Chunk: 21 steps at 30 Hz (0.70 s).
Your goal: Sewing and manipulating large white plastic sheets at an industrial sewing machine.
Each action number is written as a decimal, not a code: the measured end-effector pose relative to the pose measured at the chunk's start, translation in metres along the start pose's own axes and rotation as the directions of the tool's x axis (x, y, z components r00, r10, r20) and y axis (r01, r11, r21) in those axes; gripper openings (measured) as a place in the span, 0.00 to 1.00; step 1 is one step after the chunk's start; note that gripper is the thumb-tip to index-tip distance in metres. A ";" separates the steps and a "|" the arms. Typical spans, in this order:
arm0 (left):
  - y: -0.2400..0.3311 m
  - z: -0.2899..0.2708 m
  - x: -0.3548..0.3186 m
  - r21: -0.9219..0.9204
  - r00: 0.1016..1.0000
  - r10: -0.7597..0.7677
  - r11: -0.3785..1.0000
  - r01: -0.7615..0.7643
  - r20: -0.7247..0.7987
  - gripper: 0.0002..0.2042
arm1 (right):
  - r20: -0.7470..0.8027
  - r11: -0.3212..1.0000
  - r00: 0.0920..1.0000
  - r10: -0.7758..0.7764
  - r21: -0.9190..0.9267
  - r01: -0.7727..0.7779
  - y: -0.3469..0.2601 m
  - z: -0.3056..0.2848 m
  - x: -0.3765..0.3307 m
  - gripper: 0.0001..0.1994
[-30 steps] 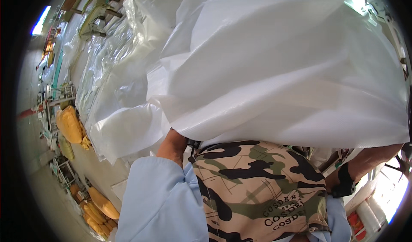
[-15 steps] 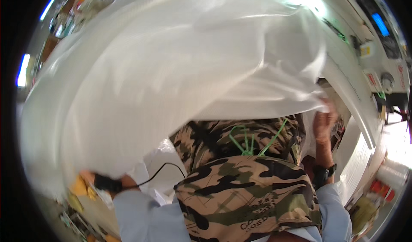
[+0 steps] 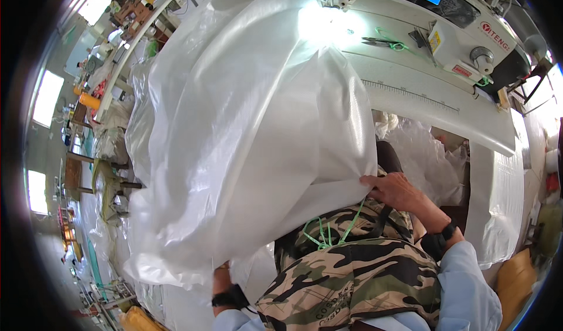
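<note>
A large sheet of white translucent woven plastic (image 3: pixel 234 125) hangs from the sewing machine's needle area down over my lap. Beside my right thigh, my right hand (image 3: pixel 396 191) pinches the sheet's near right edge between thumb and fingers. My left hand (image 3: pixel 221 273) reaches up at the sheet's lower left edge; the plastic covers its fingers. Under the bright lamp, the sheet's far end gathers near the sewing machine head (image 3: pixel 341 0). Green cords (image 3: pixel 325 234) are tied at the waist of my camouflage apron (image 3: pixel 346 272).
Green-handled snips (image 3: pixel 390 43) lie on the sewing table (image 3: pixel 422 87), whose front edge carries a ruler scale. Crumpled clear plastic (image 3: pixel 425 155) sits below that edge. A white stack of sheeting (image 3: pixel 495 202) stands at right. Cluttered benches and a stool (image 3: pixel 82 172) are at left.
The sheet, earlier billowing wide and blurred, now hangs lower and narrower. My right hand has moved left and nearer with the sheet's edge. My left hand has come inward, toward the right. The view has turned.
</note>
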<state>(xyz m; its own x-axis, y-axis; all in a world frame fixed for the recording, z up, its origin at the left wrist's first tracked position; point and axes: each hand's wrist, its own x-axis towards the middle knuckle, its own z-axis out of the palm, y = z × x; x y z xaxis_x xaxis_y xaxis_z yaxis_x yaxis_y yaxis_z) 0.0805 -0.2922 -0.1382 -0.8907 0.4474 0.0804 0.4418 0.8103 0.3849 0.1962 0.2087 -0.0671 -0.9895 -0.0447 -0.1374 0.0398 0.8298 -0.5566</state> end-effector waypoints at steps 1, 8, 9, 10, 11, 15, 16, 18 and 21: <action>0.017 0.010 -0.005 -0.051 0.997 0.074 0.996 -0.074 0.013 0.10 | 0.102 0.999 0.994 0.033 -0.030 -0.030 -0.021 -0.020 -0.001 0.17; 0.129 -0.021 0.019 -0.236 0.816 0.209 0.967 -0.091 0.539 0.19 | -0.429 0.966 0.881 -0.200 0.066 0.251 -0.074 -0.048 0.058 0.28; 0.157 -0.043 0.032 -0.305 0.804 0.249 0.948 -0.089 0.541 0.18 | -0.530 0.972 0.822 -0.207 -0.016 0.235 -0.066 -0.026 0.074 0.30; 0.177 -0.061 0.044 -0.368 0.793 0.283 0.926 -0.080 0.540 0.16 | -0.621 0.973 0.751 -0.223 -0.093 0.212 -0.059 -0.005 0.092 0.32; 0.188 -0.072 0.053 -0.356 0.790 0.285 0.930 -0.091 0.543 0.16 | -0.528 0.958 0.849 -0.027 0.229 0.173 -0.057 0.009 0.108 0.33; 0.219 -0.086 0.092 -0.576 0.895 0.352 0.805 -0.140 0.275 0.11 | 0.000 0.405 0.904 0.428 0.894 -0.192 -0.062 0.030 0.141 0.29; 0.225 -0.084 0.106 -0.489 0.913 0.398 0.816 -0.308 0.088 0.10 | -0.009 0.398 0.899 0.438 0.899 -0.184 -0.054 0.041 0.145 0.29; 0.226 -0.073 0.133 -0.392 0.915 0.404 0.844 -0.366 0.015 0.11 | -0.057 0.695 0.959 0.279 0.701 -0.160 -0.050 0.064 0.149 0.18; 0.229 -0.059 0.161 -0.322 0.920 0.383 0.863 -0.390 -0.088 0.16 | -0.410 0.854 0.912 -0.005 0.473 0.217 -0.100 0.056 0.114 0.10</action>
<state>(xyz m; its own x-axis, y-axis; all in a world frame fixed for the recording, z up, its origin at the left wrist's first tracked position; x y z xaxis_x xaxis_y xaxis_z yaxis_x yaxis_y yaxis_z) 0.0324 -0.0572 0.0176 -0.6594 0.6883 0.3023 0.6941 0.4029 0.5966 0.0869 0.0894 -0.0730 -0.9596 0.1833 0.2136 -0.1154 0.4359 -0.8926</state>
